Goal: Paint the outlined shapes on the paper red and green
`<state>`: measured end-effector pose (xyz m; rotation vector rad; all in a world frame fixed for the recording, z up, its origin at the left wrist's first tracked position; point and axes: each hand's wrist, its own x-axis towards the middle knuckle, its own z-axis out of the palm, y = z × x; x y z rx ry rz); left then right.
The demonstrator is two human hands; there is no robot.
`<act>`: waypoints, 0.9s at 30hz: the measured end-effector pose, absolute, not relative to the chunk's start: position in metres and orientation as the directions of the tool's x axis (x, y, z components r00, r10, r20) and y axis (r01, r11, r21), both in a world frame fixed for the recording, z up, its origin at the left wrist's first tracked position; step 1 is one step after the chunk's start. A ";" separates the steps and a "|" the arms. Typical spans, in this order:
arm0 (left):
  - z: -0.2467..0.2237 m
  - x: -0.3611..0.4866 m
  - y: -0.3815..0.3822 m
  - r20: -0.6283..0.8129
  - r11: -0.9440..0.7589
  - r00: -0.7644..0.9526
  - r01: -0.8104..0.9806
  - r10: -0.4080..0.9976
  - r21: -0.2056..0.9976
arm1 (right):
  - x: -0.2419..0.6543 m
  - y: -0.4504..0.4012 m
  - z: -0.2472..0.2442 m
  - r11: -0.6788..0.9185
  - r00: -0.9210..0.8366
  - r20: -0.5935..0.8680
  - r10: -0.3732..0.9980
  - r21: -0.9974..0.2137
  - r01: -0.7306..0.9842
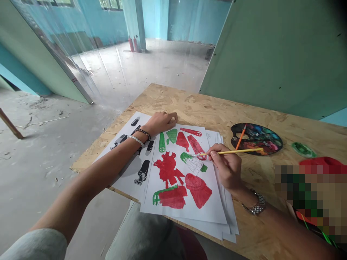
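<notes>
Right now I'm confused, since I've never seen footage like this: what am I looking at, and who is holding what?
This single picture comes from a camera worn on a person's head, looking forward and down at their own two bare arms. The left hand rests on a sheet printed with black shapes. The right hand holds a yellow-handled paintbrush, its tip at a green and white shape on a painted sheet. That sheet has red and green shapes and lies on other papers. All of this sits on a chipboard table, with a paint palette to the right and an orange-handled brush lying across it.
</notes>
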<state>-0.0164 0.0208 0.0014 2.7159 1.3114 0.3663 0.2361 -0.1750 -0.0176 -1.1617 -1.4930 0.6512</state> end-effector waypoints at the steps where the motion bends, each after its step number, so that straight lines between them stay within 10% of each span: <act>1: 0.002 -0.016 0.021 0.169 -0.624 0.600 0.757 0.782 0.197 | 0.236 -0.175 -0.018 0.369 0.066 0.410 0.910 -0.872 0.321; 27: 0.006 -0.015 0.017 0.156 -0.606 0.586 0.768 0.795 0.208 | 0.239 -0.175 -0.018 0.474 0.117 0.563 0.818 -0.774 0.419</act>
